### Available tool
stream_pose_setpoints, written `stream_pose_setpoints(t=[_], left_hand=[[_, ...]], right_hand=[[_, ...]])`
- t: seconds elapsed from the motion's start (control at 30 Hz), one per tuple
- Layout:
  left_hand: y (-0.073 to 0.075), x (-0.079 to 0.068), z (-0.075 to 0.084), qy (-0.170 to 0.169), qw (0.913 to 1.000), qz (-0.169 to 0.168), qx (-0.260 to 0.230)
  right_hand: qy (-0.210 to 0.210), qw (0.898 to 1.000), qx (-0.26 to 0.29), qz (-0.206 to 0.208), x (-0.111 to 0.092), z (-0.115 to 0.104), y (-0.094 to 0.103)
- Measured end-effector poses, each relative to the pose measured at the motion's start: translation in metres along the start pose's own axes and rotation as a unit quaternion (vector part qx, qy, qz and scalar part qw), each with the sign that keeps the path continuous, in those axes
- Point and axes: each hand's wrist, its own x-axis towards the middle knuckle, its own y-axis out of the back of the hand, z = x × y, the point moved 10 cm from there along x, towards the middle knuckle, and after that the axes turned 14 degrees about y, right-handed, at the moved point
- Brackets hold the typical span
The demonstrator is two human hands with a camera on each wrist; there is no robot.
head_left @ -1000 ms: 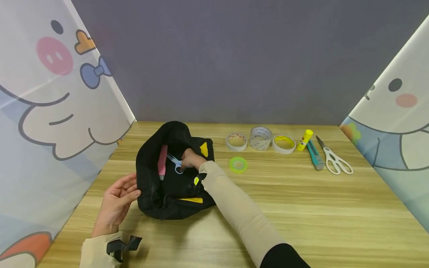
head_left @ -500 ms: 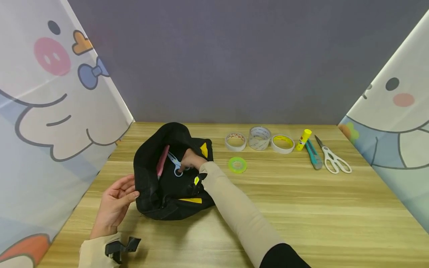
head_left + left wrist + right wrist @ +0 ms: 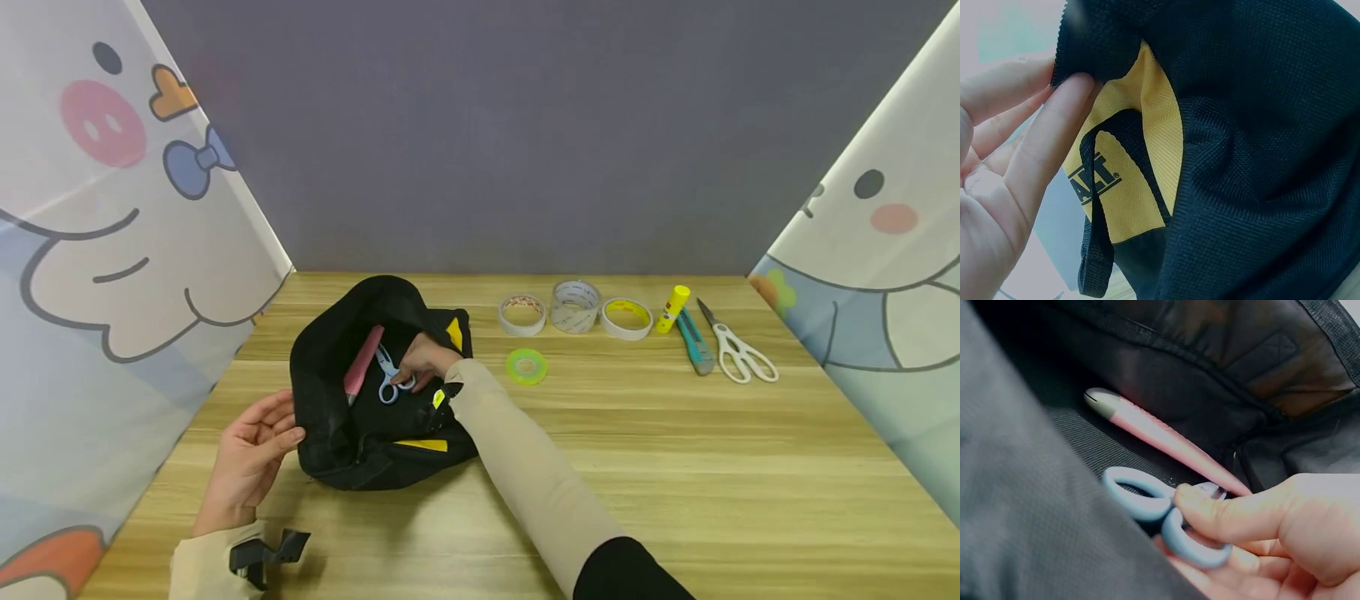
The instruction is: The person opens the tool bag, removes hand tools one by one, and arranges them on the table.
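Observation:
A black bag (image 3: pixel 315 400) with yellow patches lies on its side on the table, its mouth spread wide. My left hand (image 3: pixel 251 458) pinches the bag's left edge between thumb and fingers; in the left wrist view the thumb presses the zip-lined rim (image 3: pixel 1116 56). Inside the bag, my right hand (image 3: pixel 429 358) holds light-blue scissors (image 3: pixel 1155 511), thumb on the handle near the pivot and fingers beneath. Part of the blades is hidden behind the thumb in the right wrist view. Beside them in the bag is a long pink tool (image 3: pixel 1166 439) with a grey end.
Right of the bag stand a white tape roll (image 3: pixel 522 327), a clear tape roll (image 3: pixel 576 319) and a yellow-cored roll (image 3: pixel 627 331). A green tape roll (image 3: pixel 513 367) lies nearer. Farther right are a glue stick (image 3: pixel 672 310), a teal utility knife (image 3: pixel 695 343) and white-handled scissors (image 3: pixel 738 352).
In my right hand the light-blue scissors have turned a little, and both handle loops now show more clearly. The pink tool leans more. My left hand keeps its hold; the whole view has shifted slightly.

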Motion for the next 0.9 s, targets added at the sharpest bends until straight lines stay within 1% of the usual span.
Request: stream_pose_setpoints(t=[0.03,0.17,0.3,0.37,0.43,0.5,0.57,0.7,0.9], left_hand=[[0.0,0.0,0.0,0.0,1.0,-0.001,0.0],[-0.001,0.001,-0.001,-0.001,0.9999,0.002,0.011],[-0.001,0.004,-0.003,0.005,0.9999,0.007,0.011],[-0.001,0.005,-0.004,0.005,1.0,0.004,0.006],[-0.001,0.005,-0.004,0.004,1.0,0.003,0.003],[-0.001,0.005,-0.003,0.003,1.0,0.002,0.001],[0.0,0.005,-0.003,0.003,1.0,0.004,0.001],[0.0,0.003,-0.002,0.004,1.0,0.002,0.0],[-0.002,0.001,-0.003,0.002,1.0,-0.007,-0.001]], right_hand=[[0.0,1.0,0.013,-0.005,0.0,0.0,-0.001],[0.004,1.0,0.021,-0.021,-0.003,-0.007,-0.002],[0.028,0.999,-0.026,-0.036,-0.009,-0.025,0.004],[0.039,0.996,-0.063,-0.051,-0.012,-0.033,0.007],[0.046,0.991,-0.104,-0.068,-0.014,-0.04,0.009],[0.053,0.983,-0.15,-0.087,-0.015,-0.046,0.009],[0.056,0.976,-0.184,-0.102,-0.017,-0.053,0.009],[0.07,0.966,-0.215,-0.127,-0.022,-0.067,0.007],[0.11,0.965,-0.206,-0.122,-0.033,-0.091,0.015]])
